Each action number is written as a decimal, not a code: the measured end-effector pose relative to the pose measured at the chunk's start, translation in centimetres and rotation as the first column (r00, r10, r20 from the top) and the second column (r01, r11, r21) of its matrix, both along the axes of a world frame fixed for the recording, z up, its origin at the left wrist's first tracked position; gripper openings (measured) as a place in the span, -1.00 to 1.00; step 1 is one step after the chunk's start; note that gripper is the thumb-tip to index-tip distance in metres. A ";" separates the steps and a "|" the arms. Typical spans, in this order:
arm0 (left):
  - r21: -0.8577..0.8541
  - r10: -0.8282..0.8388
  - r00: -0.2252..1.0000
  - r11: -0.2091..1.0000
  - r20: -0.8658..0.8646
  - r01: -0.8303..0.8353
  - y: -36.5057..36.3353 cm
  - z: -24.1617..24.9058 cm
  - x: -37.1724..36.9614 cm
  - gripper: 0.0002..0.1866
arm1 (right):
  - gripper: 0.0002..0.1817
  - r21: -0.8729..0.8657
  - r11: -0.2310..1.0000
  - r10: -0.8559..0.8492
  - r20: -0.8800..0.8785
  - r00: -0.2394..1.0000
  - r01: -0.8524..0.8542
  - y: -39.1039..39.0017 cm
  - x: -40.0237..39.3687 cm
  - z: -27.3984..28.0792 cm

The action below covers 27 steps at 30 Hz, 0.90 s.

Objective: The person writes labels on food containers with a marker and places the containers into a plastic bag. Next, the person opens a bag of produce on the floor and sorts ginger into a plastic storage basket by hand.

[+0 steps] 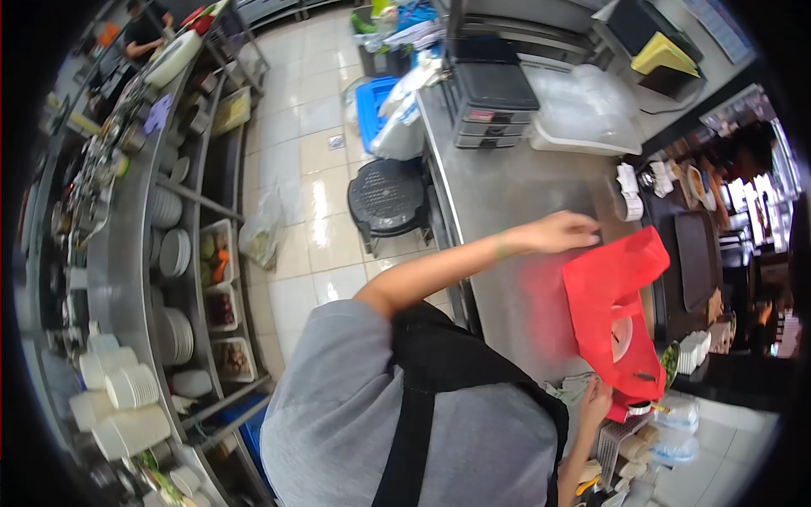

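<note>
A red cloth-like carrier bag [591,291] hangs partly spread over the right side of the steel counter, with a pale round patch showing in its middle. My left hand [562,232] reaches over the counter just beyond the bag's upper corner, fingers loosely bent and holding nothing. Lower down, my right hand [596,399] has its fingers closed on the bag's near lower edge. Crumpled greyish paper or cloth [568,389] lies beside that hand.
The steel counter [498,287] carries a black drawer unit [494,89] and a white tub of clear plastic [583,101]. A black stool [387,196] stands beside it. Shelves with stacked bowls [133,387] line the left. Another person [144,34] is far off at upper left.
</note>
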State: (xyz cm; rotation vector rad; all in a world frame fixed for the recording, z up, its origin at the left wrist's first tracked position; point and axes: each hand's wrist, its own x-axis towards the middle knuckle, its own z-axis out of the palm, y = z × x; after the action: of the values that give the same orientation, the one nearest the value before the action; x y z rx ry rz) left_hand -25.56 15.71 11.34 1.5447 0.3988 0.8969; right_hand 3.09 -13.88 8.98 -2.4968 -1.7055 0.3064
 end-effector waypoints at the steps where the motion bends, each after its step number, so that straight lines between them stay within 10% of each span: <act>1: -0.197 -0.068 0.992 0.979 -0.104 0.047 -1.7 -0.4 -4.2 -0.47 | -0.71 0.126 0.992 0.028 -0.124 0.992 -0.012 -2.4 1.4 -4.2; 4: -0.482 0.068 0.965 0.856 -0.253 -0.186 -8.2 -8.4 -13.6 -0.55 | -0.51 0.317 0.947 -0.102 0.132 0.986 0.056 -5.3 0.0 -13.3; 6: -0.591 0.214 0.867 0.656 -0.451 -0.469 -14.2 -11.7 -19.1 -0.56 | -0.38 0.272 0.945 -0.152 -0.131 0.980 0.183 -4.6 -4.3 -15.3; 8: -0.613 0.277 0.759 0.459 -0.590 -0.643 -19.4 -11.6 -22.3 -0.53 | -0.38 0.414 0.891 0.204 -0.002 0.979 -0.184 -2.4 -7.7 -18.4; 11: -0.642 0.373 0.738 0.365 -0.563 -0.674 -23.7 -10.6 -23.0 -0.56 | -0.36 0.219 0.944 0.252 -0.001 0.968 -0.246 3.4 -17.4 -12.5; 17: -0.423 0.352 0.817 0.722 -0.456 -0.547 -25.4 -10.4 -20.3 -0.61 | -0.41 0.345 0.839 0.417 0.088 0.905 -0.420 16.2 -20.1 -13.6; 26: -0.096 0.502 0.623 0.728 -0.599 -0.679 -29.0 -10.2 -25.8 -0.71 | -0.39 0.050 0.975 0.196 0.262 0.945 -0.216 24.1 -22.4 -12.4; 27: -0.204 0.437 0.650 0.711 -0.622 -0.673 -29.2 -10.1 -27.0 -0.72 | -0.41 0.258 0.927 0.204 0.262 0.943 -0.273 22.7 -23.5 -12.0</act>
State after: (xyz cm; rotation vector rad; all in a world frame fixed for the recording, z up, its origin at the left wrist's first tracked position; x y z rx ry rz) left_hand -52.58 -13.48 1.26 1.2344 1.4778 0.7528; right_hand -20.41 8.84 -3.07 -2.1818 -1.9807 -0.2175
